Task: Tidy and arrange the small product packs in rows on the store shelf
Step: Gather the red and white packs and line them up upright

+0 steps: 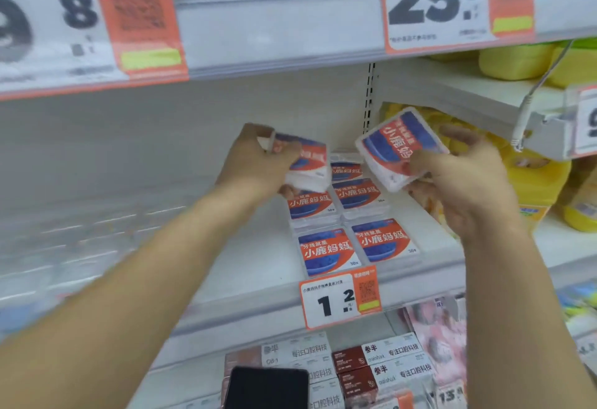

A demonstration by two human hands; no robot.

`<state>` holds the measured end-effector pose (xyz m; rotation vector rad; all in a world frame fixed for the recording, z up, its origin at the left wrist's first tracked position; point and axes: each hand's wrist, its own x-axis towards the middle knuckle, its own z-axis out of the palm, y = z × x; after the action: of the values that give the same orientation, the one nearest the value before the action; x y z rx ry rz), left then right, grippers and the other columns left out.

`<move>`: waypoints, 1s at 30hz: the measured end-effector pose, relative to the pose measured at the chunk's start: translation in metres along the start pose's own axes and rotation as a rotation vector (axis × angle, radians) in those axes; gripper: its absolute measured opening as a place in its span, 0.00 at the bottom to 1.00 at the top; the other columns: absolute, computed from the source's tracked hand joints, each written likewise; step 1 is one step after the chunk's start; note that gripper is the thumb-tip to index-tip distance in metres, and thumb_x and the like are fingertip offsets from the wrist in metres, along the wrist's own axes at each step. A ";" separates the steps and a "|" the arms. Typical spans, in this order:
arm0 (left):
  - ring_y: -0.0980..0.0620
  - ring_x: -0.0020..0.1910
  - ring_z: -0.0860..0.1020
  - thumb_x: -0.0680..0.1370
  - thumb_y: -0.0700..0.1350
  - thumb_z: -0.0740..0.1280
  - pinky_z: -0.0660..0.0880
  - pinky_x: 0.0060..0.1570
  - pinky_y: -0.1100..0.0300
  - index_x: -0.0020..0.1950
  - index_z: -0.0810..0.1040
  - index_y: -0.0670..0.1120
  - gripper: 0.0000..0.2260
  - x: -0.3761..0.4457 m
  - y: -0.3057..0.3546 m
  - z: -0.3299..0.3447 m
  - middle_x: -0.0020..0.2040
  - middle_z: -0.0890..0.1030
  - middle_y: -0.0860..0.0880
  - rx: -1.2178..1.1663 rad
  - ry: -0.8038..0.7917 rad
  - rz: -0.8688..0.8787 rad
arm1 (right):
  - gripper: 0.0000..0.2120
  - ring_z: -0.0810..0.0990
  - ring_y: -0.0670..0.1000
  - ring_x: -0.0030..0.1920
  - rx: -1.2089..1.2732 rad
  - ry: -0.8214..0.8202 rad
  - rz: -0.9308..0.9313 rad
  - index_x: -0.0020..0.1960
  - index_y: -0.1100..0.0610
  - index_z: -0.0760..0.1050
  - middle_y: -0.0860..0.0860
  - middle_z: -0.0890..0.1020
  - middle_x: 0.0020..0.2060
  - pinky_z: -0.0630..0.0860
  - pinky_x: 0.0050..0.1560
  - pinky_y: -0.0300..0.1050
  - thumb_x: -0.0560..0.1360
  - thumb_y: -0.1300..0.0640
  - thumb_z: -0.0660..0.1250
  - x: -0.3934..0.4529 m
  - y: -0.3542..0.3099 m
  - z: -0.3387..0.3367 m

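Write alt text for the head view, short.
Each hand holds a red-and-blue floss pack over a white store shelf: left hand grips one, right hand another, tilted. Below them, more packs lie in two rows.

Bare shelf left of the 2 pack rows; yellow bottles crowding the right.

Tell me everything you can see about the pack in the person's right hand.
The pack is a small, flat, clear plastic box with rounded corners. Its label is blue and red with white Chinese characters; white contents show at its lower end. It is held in the air, tilted, above the packs on the shelf. The right hand grips its lower right edge; nothing else touches it.
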<state>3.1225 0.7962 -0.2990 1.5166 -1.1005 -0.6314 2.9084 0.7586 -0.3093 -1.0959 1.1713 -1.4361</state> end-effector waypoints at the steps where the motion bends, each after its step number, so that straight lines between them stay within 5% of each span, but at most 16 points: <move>1: 0.45 0.27 0.79 0.76 0.42 0.70 0.74 0.22 0.60 0.58 0.71 0.45 0.14 -0.014 -0.006 0.004 0.41 0.81 0.46 -0.060 0.018 -0.031 | 0.30 0.85 0.51 0.41 0.001 -0.004 -0.008 0.66 0.57 0.68 0.57 0.84 0.50 0.81 0.33 0.45 0.68 0.73 0.72 -0.003 -0.004 -0.006; 5: 0.45 0.34 0.82 0.74 0.40 0.71 0.74 0.26 0.59 0.56 0.72 0.45 0.13 -0.054 -0.025 0.016 0.43 0.83 0.44 -0.191 -0.002 -0.133 | 0.16 0.83 0.47 0.27 -0.140 -0.090 -0.012 0.53 0.59 0.76 0.57 0.83 0.40 0.76 0.24 0.38 0.70 0.71 0.72 -0.011 -0.010 -0.021; 8: 0.51 0.43 0.83 0.73 0.43 0.74 0.76 0.32 0.61 0.58 0.70 0.50 0.18 -0.069 -0.032 0.019 0.48 0.81 0.49 -0.104 -0.087 -0.162 | 0.07 0.83 0.49 0.32 -0.348 -0.147 0.057 0.48 0.59 0.79 0.56 0.84 0.39 0.78 0.31 0.41 0.71 0.65 0.74 -0.009 0.000 -0.021; 13: 0.58 0.44 0.80 0.72 0.50 0.75 0.75 0.34 0.68 0.60 0.66 0.55 0.22 -0.082 -0.045 0.019 0.47 0.79 0.58 0.211 -0.110 -0.057 | 0.09 0.85 0.53 0.37 -0.484 -0.204 0.210 0.44 0.60 0.75 0.58 0.84 0.41 0.83 0.33 0.47 0.71 0.63 0.76 -0.001 0.012 -0.022; 19: 0.57 0.45 0.76 0.74 0.58 0.70 0.65 0.29 0.72 0.63 0.64 0.56 0.23 -0.086 -0.051 0.017 0.54 0.75 0.56 0.512 -0.089 0.021 | 0.11 0.83 0.46 0.25 -0.587 -0.289 0.268 0.48 0.63 0.75 0.56 0.85 0.35 0.78 0.23 0.39 0.71 0.62 0.76 0.001 0.011 -0.031; 22: 0.58 0.46 0.71 0.74 0.62 0.66 0.62 0.30 0.73 0.66 0.67 0.52 0.25 -0.087 -0.054 0.015 0.53 0.67 0.56 0.650 -0.120 0.017 | 0.11 0.84 0.49 0.32 -0.712 -0.316 0.263 0.46 0.62 0.78 0.56 0.85 0.39 0.82 0.33 0.43 0.71 0.57 0.78 0.004 0.014 -0.032; 25: 0.57 0.49 0.75 0.71 0.66 0.67 0.68 0.35 0.70 0.64 0.68 0.55 0.26 -0.089 -0.059 0.016 0.57 0.73 0.55 0.604 -0.160 -0.015 | 0.15 0.82 0.53 0.42 -0.834 -0.335 0.211 0.48 0.58 0.82 0.56 0.85 0.42 0.82 0.43 0.47 0.68 0.50 0.80 0.008 0.018 -0.033; 30: 0.54 0.54 0.79 0.67 0.63 0.73 0.79 0.46 0.61 0.68 0.64 0.59 0.33 -0.093 -0.064 0.015 0.61 0.75 0.57 0.552 -0.193 -0.013 | 0.21 0.82 0.55 0.49 -0.844 -0.418 0.250 0.53 0.55 0.81 0.56 0.83 0.52 0.79 0.41 0.46 0.63 0.53 0.83 0.010 0.022 -0.034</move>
<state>3.0895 0.8701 -0.3797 1.9597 -1.4973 -0.5113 2.8762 0.7511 -0.3347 -1.6377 1.5651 -0.4484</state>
